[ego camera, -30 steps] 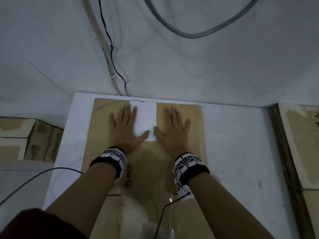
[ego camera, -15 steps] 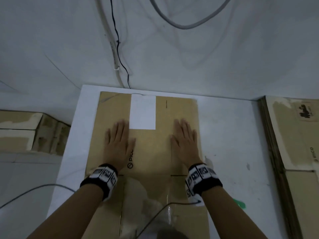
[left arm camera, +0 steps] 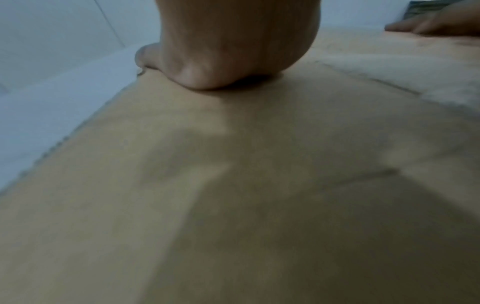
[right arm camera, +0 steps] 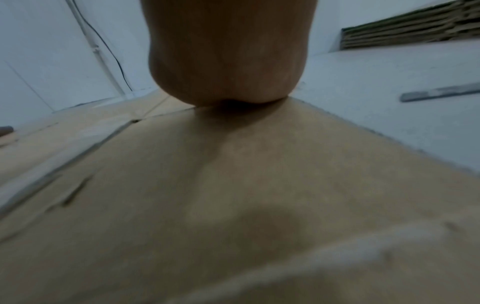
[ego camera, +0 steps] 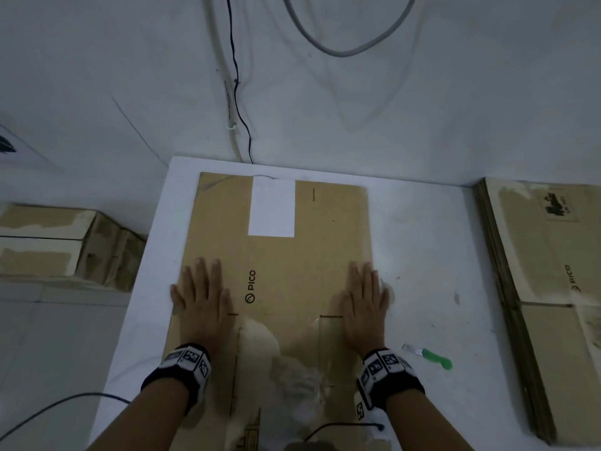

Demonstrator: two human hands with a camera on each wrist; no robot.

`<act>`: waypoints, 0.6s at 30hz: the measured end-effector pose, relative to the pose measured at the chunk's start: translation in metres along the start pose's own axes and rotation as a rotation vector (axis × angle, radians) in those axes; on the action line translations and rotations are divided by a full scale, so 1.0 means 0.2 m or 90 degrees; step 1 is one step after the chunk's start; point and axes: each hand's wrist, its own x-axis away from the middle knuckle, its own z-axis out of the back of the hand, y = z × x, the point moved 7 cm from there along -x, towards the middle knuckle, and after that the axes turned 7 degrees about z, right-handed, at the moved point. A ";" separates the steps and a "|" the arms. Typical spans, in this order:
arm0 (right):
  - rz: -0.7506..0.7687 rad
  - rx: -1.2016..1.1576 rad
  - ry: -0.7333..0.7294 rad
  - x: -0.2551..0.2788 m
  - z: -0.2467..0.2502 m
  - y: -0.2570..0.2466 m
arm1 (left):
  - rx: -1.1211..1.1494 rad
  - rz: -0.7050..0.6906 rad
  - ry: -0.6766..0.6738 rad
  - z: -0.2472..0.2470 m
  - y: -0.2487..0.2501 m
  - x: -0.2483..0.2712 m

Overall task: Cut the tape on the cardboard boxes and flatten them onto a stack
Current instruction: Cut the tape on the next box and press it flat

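Note:
A flattened brown cardboard box (ego camera: 309, 255) with a white label and PICO print lies on the white table (ego camera: 422, 255). My left hand (ego camera: 200, 301) presses flat on its left edge, fingers straight. My right hand (ego camera: 366, 301) presses flat on its right edge, fingers straight too. In the left wrist view the heel of my left hand (left arm camera: 233, 51) sits on the cardboard (left arm camera: 233, 185); in the right wrist view my right hand's heel (right arm camera: 226, 61) does likewise on the cardboard (right arm camera: 233, 185). A green-handled knife (ego camera: 429, 354) lies on the table right of my right wrist.
A stack of flattened boxes (ego camera: 546, 288) lies at the table's right side, its edge (right arm camera: 405, 35) visible from the right wrist. Unflattened boxes (ego camera: 65, 242) sit on the floor to the left. Cables (ego camera: 240, 118) run down the wall behind. Torn tape lies on the near flaps.
Both hands slid from beside the white label toward me and outward to the box's left and right edges, staying flat. The knife has come into view.

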 end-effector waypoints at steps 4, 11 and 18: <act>-0.003 -0.120 0.003 0.01 0.05 0.02 | 0.108 0.099 -0.013 0.04 -0.06 0.04; -0.276 -0.178 0.114 0.20 0.15 0.09 | 0.229 0.445 -0.012 0.21 -0.14 0.16; -0.365 -0.368 0.030 0.28 0.15 0.18 | 0.354 0.325 -0.180 0.22 -0.28 0.21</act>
